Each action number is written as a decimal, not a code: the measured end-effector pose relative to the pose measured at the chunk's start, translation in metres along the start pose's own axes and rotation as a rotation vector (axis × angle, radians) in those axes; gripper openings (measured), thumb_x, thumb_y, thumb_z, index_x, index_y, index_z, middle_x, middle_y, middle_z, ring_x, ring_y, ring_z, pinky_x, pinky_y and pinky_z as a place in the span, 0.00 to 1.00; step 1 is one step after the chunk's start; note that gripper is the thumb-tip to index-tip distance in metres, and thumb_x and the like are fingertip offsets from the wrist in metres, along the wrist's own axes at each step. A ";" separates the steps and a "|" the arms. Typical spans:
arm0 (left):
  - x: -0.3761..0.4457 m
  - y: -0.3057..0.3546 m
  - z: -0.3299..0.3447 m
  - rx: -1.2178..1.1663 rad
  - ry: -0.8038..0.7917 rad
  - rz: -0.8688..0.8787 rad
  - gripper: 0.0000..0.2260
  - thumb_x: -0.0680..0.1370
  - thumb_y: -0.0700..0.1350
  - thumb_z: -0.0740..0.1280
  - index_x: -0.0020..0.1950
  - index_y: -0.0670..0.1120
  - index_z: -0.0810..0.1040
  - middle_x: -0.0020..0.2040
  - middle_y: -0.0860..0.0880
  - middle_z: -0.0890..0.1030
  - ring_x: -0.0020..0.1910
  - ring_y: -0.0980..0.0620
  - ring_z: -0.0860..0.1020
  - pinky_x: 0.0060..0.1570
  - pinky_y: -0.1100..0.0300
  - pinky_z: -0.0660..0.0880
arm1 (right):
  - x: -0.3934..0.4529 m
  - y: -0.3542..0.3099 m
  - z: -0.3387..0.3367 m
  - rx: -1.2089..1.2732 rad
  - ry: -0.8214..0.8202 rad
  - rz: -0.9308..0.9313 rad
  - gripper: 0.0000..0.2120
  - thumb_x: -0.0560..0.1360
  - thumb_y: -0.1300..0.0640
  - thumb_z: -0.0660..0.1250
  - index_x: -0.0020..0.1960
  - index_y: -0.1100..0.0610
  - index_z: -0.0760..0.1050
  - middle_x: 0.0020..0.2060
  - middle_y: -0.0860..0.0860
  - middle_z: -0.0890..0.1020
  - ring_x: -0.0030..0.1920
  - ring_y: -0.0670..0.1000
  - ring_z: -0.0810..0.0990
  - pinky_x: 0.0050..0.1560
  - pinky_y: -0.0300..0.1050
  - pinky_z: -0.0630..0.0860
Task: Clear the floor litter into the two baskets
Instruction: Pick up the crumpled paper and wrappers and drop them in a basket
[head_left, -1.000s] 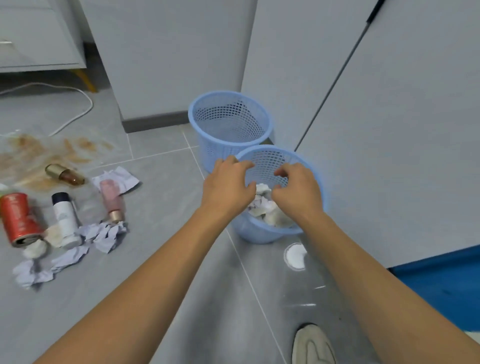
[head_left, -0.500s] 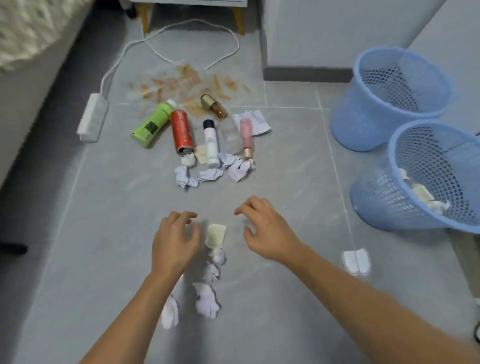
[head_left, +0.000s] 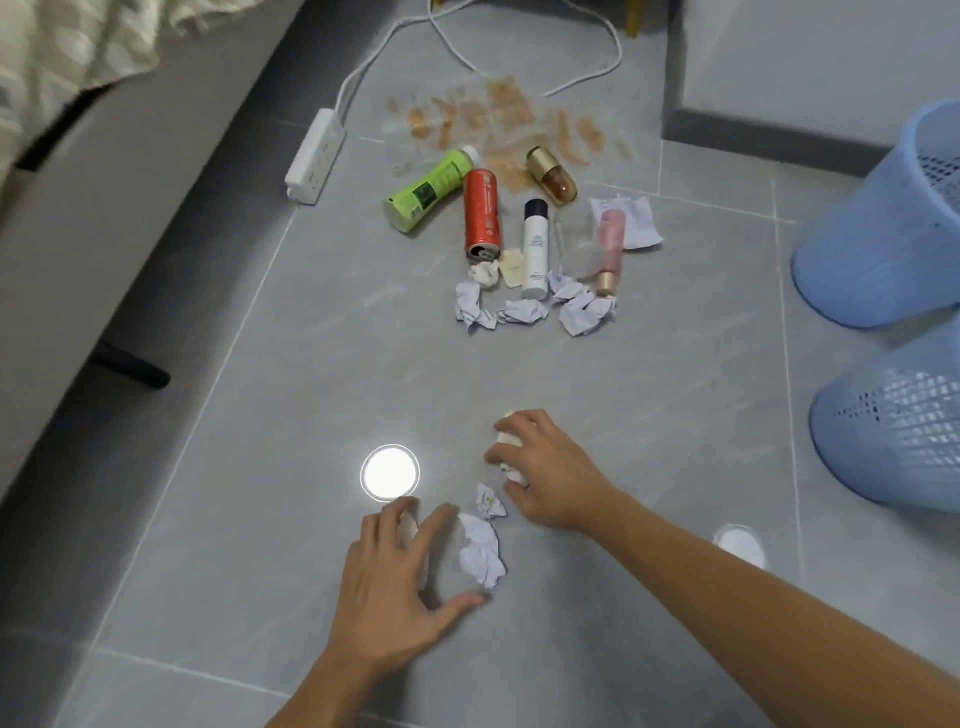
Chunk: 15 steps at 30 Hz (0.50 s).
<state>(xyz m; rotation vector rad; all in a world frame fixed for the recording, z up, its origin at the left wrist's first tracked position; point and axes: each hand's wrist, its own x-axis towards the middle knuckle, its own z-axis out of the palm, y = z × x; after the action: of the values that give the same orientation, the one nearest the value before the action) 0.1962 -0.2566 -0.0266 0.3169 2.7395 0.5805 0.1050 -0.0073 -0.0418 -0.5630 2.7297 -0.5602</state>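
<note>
My right hand (head_left: 545, 470) is low over the grey floor, its fingers curled round a pale paper scrap (head_left: 508, 439) and a white wad under the palm. My left hand (head_left: 395, 587) lies spread beside it, fingers over a small white wad (head_left: 409, 526), thumb stretched towards a larger crumpled paper (head_left: 482, 552). A tiny paper ball (head_left: 489, 501) lies between the hands. Two blue mesh baskets stand at the right edge, the far basket (head_left: 883, 223) and the near basket (head_left: 904, 436).
Farther off lie a green bottle (head_left: 428, 189), a red can (head_left: 483, 215), a white bottle (head_left: 535, 249), a gold-capped bottle (head_left: 551, 175), a pink tube (head_left: 609, 249) and several crumpled papers (head_left: 524, 312). A power strip (head_left: 315, 156) with its cable and an orange stain lie beyond. Furniture runs along the left.
My view swung from the baskets to the floor litter. Both hands dropped onto the near scraps; the right closed on the pale scrap, the left moved back over a small wad.
</note>
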 end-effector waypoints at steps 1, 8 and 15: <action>0.000 0.006 0.004 0.021 -0.009 0.007 0.42 0.66 0.81 0.62 0.75 0.63 0.67 0.70 0.51 0.67 0.65 0.48 0.69 0.53 0.51 0.75 | -0.001 0.001 0.001 -0.009 0.016 -0.001 0.15 0.71 0.57 0.69 0.58 0.51 0.80 0.65 0.53 0.75 0.67 0.59 0.70 0.56 0.50 0.78; 0.023 0.032 0.033 0.084 -0.031 0.078 0.27 0.76 0.65 0.64 0.74 0.61 0.66 0.71 0.48 0.66 0.65 0.44 0.69 0.51 0.52 0.74 | -0.009 0.018 0.004 -0.051 0.059 0.022 0.14 0.75 0.60 0.69 0.60 0.51 0.77 0.61 0.52 0.72 0.60 0.58 0.68 0.38 0.49 0.80; 0.043 0.029 0.039 0.037 -0.011 0.084 0.18 0.72 0.35 0.66 0.59 0.51 0.73 0.59 0.51 0.68 0.53 0.46 0.69 0.41 0.55 0.73 | -0.013 0.033 0.008 -0.068 0.088 0.031 0.12 0.75 0.68 0.64 0.55 0.56 0.75 0.50 0.54 0.72 0.48 0.57 0.69 0.36 0.57 0.78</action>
<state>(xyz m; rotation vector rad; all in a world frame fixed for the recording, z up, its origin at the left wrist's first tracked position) 0.1746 -0.2052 -0.0593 0.4444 2.7393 0.5487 0.1088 0.0236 -0.0603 -0.5236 2.8447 -0.4978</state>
